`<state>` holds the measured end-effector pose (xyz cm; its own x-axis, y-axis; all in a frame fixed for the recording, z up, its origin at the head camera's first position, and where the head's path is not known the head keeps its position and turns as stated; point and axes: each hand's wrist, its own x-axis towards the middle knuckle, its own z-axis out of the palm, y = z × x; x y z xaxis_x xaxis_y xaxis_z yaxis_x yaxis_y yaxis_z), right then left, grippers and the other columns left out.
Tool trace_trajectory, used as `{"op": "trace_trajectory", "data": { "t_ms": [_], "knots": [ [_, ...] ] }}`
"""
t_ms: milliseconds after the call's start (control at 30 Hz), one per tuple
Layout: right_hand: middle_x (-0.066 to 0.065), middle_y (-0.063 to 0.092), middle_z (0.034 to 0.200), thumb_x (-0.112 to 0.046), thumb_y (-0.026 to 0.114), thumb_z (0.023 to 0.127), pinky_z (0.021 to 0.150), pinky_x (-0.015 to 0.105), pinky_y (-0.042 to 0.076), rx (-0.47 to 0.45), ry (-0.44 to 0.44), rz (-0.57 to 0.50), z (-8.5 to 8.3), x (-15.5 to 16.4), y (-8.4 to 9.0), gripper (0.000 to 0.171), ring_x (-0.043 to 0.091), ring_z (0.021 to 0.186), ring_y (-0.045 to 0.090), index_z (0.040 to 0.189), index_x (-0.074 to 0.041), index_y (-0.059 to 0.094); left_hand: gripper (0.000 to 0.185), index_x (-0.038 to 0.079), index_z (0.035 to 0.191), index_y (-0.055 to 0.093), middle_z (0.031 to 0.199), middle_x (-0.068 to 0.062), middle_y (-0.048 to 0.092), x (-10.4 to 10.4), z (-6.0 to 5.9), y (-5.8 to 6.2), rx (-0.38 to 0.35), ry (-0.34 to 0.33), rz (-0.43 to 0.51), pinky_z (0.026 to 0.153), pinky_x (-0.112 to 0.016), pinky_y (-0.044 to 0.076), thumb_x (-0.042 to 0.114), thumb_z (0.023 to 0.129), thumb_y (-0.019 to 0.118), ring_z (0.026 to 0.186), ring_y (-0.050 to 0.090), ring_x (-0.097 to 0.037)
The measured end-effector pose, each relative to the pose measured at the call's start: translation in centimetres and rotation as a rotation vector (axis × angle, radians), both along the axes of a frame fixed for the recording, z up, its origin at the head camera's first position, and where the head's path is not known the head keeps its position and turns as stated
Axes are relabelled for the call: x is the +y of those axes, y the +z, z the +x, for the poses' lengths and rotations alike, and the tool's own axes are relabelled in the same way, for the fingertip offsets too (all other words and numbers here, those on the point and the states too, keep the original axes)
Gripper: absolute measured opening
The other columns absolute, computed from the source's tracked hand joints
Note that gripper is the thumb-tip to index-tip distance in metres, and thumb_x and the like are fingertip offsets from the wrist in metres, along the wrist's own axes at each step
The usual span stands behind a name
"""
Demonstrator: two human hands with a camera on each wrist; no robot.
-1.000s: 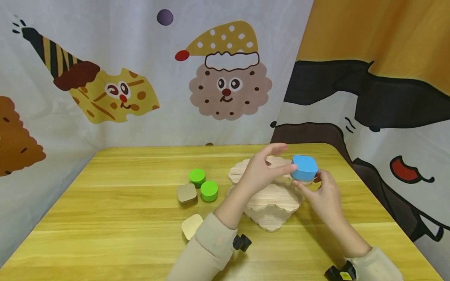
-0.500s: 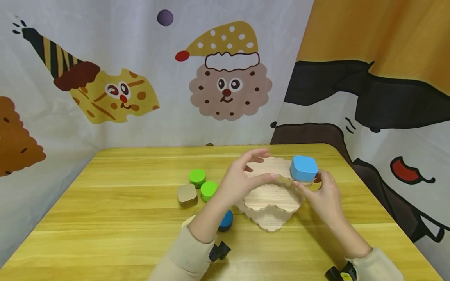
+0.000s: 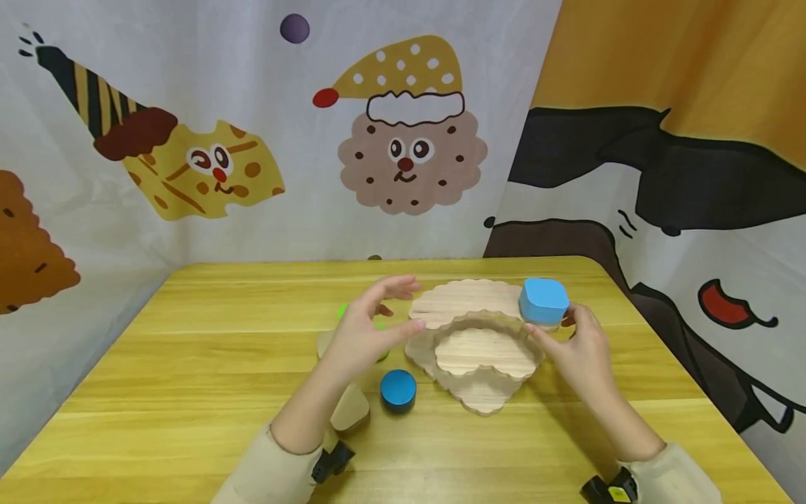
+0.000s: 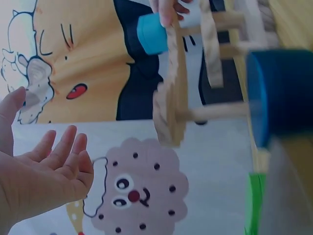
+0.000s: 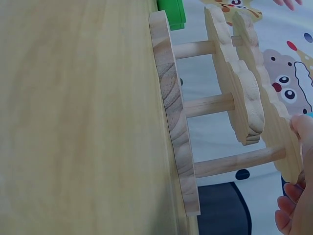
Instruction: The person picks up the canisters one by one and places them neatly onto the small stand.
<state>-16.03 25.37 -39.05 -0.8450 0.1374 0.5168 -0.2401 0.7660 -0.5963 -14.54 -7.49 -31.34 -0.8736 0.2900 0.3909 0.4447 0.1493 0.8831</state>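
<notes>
A tiered wooden stand [image 3: 462,301] with scalloped edges stands on the table, its shelves joined by round dowels [image 5: 210,105]. On the right end of its top tier sits a light blue rounded-square block [image 3: 543,301]. My right hand [image 3: 582,346] grips that end, thumb on the tier's edge and fingers curled beneath, as the right wrist view shows. To the left of the stand my left hand [image 3: 368,325] hovers with fingers spread and holds nothing; its palm [image 4: 46,178] appears bare in the left wrist view. A darker blue round block [image 3: 398,390] stands below it, near the stand.
A pale rounded-square block [image 3: 350,408] lies beside my left forearm. Green blocks [image 3: 343,310] and a tan block [image 3: 324,343] are mostly covered by my left hand. The wooden table [image 3: 189,364] meets a cartoon-printed curtain [image 3: 252,84] behind.
My left hand has drawn away from the light blue block and moved left, uncovering the stand and the round blue block. My right hand keeps its hold on the tier.
</notes>
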Motion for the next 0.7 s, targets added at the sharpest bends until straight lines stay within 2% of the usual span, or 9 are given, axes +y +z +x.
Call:
{"op": "trace_trajectory", "data": {
  "t_ms": [300, 700],
  "knots": [
    [0.018, 0.055, 0.095, -0.022, 0.084, 0.073, 0.067, 0.036, 0.035, 0.017, 0.003, 0.002, -0.1, 0.0, -0.2, 0.06, 0.029, 0.087, 0.048, 0.114, 0.009, 0.054, 0.052, 0.021, 0.131, 0.056, 0.123, 0.005, 0.061, -3.5, 0.1, -0.9, 0.01, 0.062, -0.029, 0.085, -0.049, 0.04, 0.016, 0.083, 0.076, 0.112, 0.052, -0.018],
    [0.017, 0.054, 0.094, -0.021, 0.085, 0.072, 0.065, 0.032, 0.035, 0.018, -0.004, 0.008, -0.1, 0.0, -0.3, 0.059, 0.028, 0.087, 0.049, 0.113, 0.009, 0.054, 0.055, 0.015, 0.133, 0.054, 0.125, 0.001, 0.059, -7.9, -0.7, -3.3, -0.027, 0.12, -0.068, 0.088, -0.048, 0.036, 0.011, 0.083, 0.076, 0.113, 0.05, -0.017]
  ]
}}
